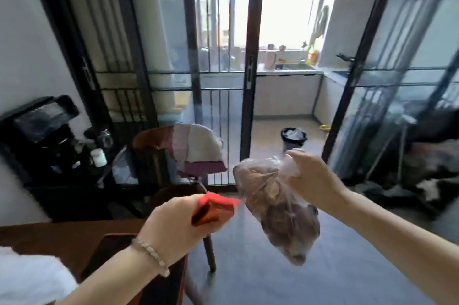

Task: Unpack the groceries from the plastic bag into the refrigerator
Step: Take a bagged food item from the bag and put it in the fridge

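While your right hand [313, 180] holds the clear plastic bag [275, 207] by its gathered neck, fingers curled tight round the bunched film, the bag hangs in the air above the grey floor [273, 284], just beside the red packet [213, 210]. The bag contains brown, rounded pieces packed together; blur and the film's sheen prevent you from telling what they are. Your left hand [171, 225] grips the red packet, fingers wrapped round its near end and hiding that part; its printing is unreadable. A bead bracelet [151, 255] sits on your left wrist. Beyond the glass sliding door [250, 81], a black bin [293, 139] stands on the far floor, holding pale crumpled contents that cannot be identified. At left, a black cabinet [62, 193] carries a dark machine [42, 125] and a white bottle [98, 157], both blurred. A chair [196, 153] with cloth draped over its back stands near the cabinet.
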Demonstrator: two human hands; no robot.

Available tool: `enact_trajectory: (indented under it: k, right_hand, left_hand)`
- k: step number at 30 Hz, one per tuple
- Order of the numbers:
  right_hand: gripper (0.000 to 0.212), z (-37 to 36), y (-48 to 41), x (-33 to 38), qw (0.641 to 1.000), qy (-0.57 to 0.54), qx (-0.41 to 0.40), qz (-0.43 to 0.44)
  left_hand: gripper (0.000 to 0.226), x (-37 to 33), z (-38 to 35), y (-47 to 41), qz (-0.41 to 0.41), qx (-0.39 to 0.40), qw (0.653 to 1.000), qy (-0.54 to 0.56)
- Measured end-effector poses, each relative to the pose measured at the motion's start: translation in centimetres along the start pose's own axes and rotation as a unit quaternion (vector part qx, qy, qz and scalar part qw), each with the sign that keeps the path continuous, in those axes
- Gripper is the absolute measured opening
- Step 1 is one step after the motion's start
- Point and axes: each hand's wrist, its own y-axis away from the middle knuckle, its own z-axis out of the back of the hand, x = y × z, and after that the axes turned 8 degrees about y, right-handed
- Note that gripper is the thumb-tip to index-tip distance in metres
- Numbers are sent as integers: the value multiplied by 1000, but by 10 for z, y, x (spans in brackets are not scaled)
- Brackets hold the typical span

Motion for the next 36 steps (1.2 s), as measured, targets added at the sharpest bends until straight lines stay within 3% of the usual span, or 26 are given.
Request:
enact_trajectory:
  k: [1,3,4,5,6,7,8,11,14,17,24,28,32,35,36]
  right_hand:
    - [27,16,16,-30,999,23,18,-44]
    - [27,51,53,-78,993,81,37,-84]
    - [27,73,73,-96,989,58,70,-119]
    - [34,90,87,-114,979,57,111,-160]
    - [36,109,108,-142,978,106,105,-145]
    - [35,127,130,-167,968,132,110,-184]
    - [37,143,151,-187,954,118,129,-243]
    - [28,196,226,-268,927,271,18,-258]
    - [32,253,287,-321,898,198,1,-394]
    - [38,309,332,-357,846,214,-24,-487]
    - [34,398,411,-436,748,250,-45,-613]
    - [33,422,430,-474,723,209,-73,-655]
    - [21,441,437,-514,689,195,-73,-695]
    - [19,447,439,-544,675,202,-56,-708]
    - [18,447,439,-551,667,196,-63,-716]
  left_hand:
    - [68,-15,-18,-19,-11,50,998,26]
    - [31,-51,-60,-54,-15,134,982,130]
    - [27,-73,-82,-71,-28,161,976,147]
    - [34,-87,-103,-85,-48,178,973,140]
    - [46,-106,-133,-103,-65,199,968,141]
    - [52,-128,-162,-119,-81,219,963,138]
    - [47,-151,-185,-132,-97,234,958,131]
    - [4,-243,-270,-172,-112,281,933,195]
    - [9,-325,-342,-205,-156,285,928,184]
    - [38,-400,-403,-234,-180,319,909,199]
    - [34,-552,-520,-281,-289,345,865,221]
    - [28,-626,-577,-314,-322,379,840,217]
    - [28,-702,-615,-340,-401,407,784,241]
    - [11,-760,-636,-356,-499,433,710,246]
    - [16,-778,-643,-358,-532,434,690,229]
